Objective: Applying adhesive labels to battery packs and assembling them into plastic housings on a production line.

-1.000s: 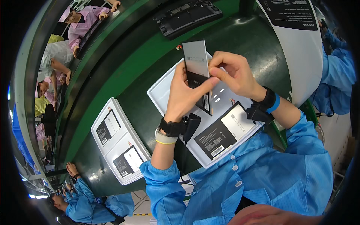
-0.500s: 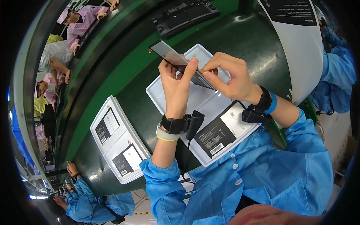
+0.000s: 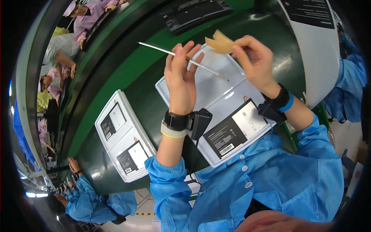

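Observation:
My left hand (image 3: 181, 87) is raised over a white two-part tray (image 3: 211, 101), its thumb and fingers closed on a thin flat battery pack (image 3: 154, 47). The pack is turned nearly edge-on, so its faces barely show. To its right, my right hand (image 3: 256, 63) pinches a curled, yellowish strip of backing film (image 3: 222, 44) between thumb and fingertips. The strip is apart from the pack. In the tray's near compartment lies a second battery pack (image 3: 224, 138), black and white with a printed label. The far compartment shows a bare white floor.
Left of the tray, stacked white trays (image 3: 133, 112) hold two labelled battery packs. A black laptop chassis part (image 3: 198, 15) lies at the back on green. A white sheet-like piece with a black label (image 3: 315, 58) stands at the right. Co-workers sit along the line at left and right.
The yellowish film, earlier at the pack's edge, is now off it in my right hand, which has moved up and right. My left hand has turned the pack edge-on.

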Available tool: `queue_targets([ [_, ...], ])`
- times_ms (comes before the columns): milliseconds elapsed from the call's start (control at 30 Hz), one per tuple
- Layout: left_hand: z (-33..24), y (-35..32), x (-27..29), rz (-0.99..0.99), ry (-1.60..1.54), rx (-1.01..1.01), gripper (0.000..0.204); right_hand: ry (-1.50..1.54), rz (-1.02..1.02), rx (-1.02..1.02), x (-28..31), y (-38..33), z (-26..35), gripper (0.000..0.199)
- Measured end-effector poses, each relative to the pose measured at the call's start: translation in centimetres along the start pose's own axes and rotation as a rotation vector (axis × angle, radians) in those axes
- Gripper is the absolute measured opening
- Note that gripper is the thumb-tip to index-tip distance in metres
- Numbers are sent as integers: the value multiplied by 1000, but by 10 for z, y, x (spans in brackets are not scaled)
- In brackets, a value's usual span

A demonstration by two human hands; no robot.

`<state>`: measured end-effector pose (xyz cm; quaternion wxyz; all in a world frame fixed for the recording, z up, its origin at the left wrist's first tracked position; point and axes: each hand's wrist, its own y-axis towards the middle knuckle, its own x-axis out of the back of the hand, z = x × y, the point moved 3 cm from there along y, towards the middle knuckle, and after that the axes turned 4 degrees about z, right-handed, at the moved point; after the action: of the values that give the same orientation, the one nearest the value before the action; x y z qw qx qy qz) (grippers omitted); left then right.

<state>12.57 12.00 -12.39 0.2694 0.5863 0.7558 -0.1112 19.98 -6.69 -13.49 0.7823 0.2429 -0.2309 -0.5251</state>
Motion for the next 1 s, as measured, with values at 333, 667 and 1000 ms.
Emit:
queue_targets([
  [333, 18, 11, 13, -181, 163, -214, 72, -326, 211, 268, -21, -12, 36, 11],
  [667, -2, 3, -4, -40, -110, -184, 61, -100, 13, -95, 26, -18, -27, 15],
  [1000, -37, -6, 7, 364, -567, 50, 100, -542, -21, 257, 101, -119, 101, 6],
])
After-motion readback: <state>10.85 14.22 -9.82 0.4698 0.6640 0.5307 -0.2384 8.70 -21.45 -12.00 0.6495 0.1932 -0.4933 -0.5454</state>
